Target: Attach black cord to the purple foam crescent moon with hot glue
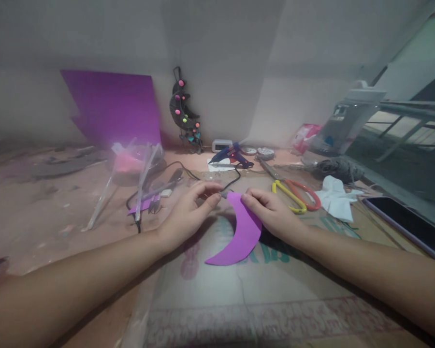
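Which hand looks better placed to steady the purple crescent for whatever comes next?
Probably the right hand: it pinches the purple crescent near its upper end. The left hand is beside that end, fingers bent; whether it touches or holds anything is unclear.

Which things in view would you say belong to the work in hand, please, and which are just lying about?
Likely part of the work:
purple crescent, held in the right hand
scissors, within reach
blue glue gun
grey yarn, perhaps

Seemingly just lying about:
phone
crumpled white tissue
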Action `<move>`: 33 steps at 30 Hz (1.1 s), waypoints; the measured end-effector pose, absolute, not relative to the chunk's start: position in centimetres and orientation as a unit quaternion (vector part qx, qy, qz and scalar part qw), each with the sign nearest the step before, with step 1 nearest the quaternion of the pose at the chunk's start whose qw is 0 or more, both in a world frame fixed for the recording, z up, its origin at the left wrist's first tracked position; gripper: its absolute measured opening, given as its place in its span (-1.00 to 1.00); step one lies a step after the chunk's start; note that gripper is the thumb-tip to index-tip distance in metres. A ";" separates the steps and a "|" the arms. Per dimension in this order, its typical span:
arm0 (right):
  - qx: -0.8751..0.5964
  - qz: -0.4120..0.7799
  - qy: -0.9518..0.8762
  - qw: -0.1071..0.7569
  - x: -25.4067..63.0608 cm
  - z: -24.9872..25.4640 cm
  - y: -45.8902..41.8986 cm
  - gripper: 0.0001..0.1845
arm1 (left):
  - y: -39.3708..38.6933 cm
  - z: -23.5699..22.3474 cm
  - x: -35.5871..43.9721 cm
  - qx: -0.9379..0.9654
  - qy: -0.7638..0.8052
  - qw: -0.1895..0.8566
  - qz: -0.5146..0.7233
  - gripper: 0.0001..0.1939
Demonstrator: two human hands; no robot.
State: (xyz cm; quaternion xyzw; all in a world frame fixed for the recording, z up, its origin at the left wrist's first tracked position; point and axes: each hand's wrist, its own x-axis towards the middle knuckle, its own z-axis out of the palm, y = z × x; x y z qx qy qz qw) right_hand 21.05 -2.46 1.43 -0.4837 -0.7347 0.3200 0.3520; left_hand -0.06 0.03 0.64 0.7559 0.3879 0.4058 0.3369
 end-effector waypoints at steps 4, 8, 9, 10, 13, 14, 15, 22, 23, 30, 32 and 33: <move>-0.481 0.314 -0.739 0.352 21.1 1.4 -2.5 -0.59 | 0.1 0.9 -0.1 0.769 0.394 0.305 0.401 -0.81; -0.481 0.303 -0.744 0.350 21.1 1.5 -2.6 -0.61 | 0.1 1.2 0.0 0.770 0.399 0.309 0.390 -0.82; -0.482 0.298 -0.747 0.348 21.0 1.6 -2.6 -0.61 | 0.0 1.2 0.0 0.770 0.398 0.311 0.389 -0.81; -0.482 0.293 -0.751 0.344 21.0 1.6 -2.6 -0.61 | 0.0 1.3 0.1 0.771 0.396 0.314 0.389 -0.80; -0.481 0.284 -0.762 0.328 21.0 1.6 -2.6 -0.61 | -0.1 1.3 0.1 0.766 0.389 0.334 0.387 -0.78; -0.480 0.283 -0.764 0.324 21.0 1.6 -2.6 -0.61 | -0.2 1.4 0.1 0.764 0.388 0.345 0.384 -0.78; -0.480 0.282 -0.766 0.322 21.0 1.5 -2.6 -0.61 | -0.2 1.4 0.1 0.760 0.389 0.356 0.379 -0.77; -0.485 0.263 -0.769 0.322 21.0 1.7 -2.7 -0.62 | -0.2 1.4 0.2 0.752 0.405 0.372 0.363 -0.75; -0.485 0.262 -0.770 0.321 21.0 1.7 -2.7 -0.62 | -0.2 1.3 0.2 0.754 0.403 0.371 0.363 -0.75; -0.483 0.258 -0.784 0.291 20.7 1.6 -2.8 -0.62 | 0.0 1.2 0.0 0.767 0.410 0.368 0.330 -0.72; -0.477 0.262 -0.790 0.283 20.7 1.6 -2.9 -0.62 | 0.1 1.2 0.0 0.778 0.404 0.363 0.315 -0.72; -0.474 0.263 -0.793 0.279 20.7 1.6 -2.9 -0.62 | 0.2 1.2 0.0 0.784 0.397 0.363 0.310 -0.72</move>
